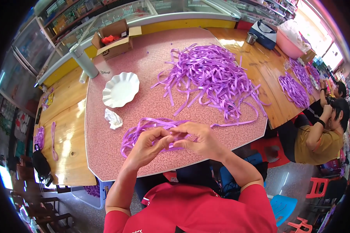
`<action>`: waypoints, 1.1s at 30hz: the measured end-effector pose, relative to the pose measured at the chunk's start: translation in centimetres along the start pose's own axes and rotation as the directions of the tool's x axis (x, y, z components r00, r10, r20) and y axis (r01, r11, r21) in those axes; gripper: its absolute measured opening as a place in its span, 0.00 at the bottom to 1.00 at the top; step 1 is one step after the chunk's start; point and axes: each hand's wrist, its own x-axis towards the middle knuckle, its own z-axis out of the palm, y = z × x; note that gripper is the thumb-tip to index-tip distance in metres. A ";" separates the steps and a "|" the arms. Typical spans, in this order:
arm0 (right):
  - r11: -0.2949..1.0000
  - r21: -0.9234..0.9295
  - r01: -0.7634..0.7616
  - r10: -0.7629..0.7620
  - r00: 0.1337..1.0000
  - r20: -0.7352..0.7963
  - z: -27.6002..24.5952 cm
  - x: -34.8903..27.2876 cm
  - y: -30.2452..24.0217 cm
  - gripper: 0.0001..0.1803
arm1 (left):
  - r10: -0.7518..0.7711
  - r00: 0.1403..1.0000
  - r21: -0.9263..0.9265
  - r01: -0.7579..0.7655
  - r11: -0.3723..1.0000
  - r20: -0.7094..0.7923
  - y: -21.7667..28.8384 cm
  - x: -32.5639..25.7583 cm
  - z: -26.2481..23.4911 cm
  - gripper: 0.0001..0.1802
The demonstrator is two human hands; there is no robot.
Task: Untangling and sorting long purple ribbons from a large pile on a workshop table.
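Note:
Over the near edge of the pink speckled table (pixel 155 58), my two hands meet with their fingertips close together. My left hand (pixel 148 146) is closed in a pinch, and my right hand (pixel 202 140) pinches just across from it. A purple ribbon appears to be between the fingers, though its held part is mostly covered. Under and behind my hands lies a looped bunch of purple ribbons (pixel 129 140). One strand (pixel 237 124) stretches from beside my right hand to a large tangled heap of purple ribbons (pixel 212 73) farther back.
Left of the heap are a white scalloped dish (pixel 121 90), crumpled tissue (pixel 113 118), a grey-green bottle (pixel 84 61) and an open cardboard box (pixel 114 40). More ribbons (pixel 294 91) lie on the wooden table at right, near two seated people (pixel 319 136). A glass counter borders the far side.

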 end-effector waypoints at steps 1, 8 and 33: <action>0.980 0.153 -0.124 0.112 0.990 0.087 0.8 0.0 -0.2 0.14 | -0.008 0.999 0.000 0.008 1.000 -0.053 -0.1 -0.3 0.1 0.15; 0.995 0.062 -0.078 0.075 0.996 0.041 1.4 0.6 -0.8 0.09 | -0.033 0.989 -0.025 0.029 0.999 -0.142 -1.4 -0.8 -0.1 0.19; 0.627 0.539 -0.562 0.445 0.826 0.345 0.9 0.3 -0.2 0.11 | 0.036 0.981 0.189 0.001 0.982 -0.193 -1.9 -0.6 1.3 0.21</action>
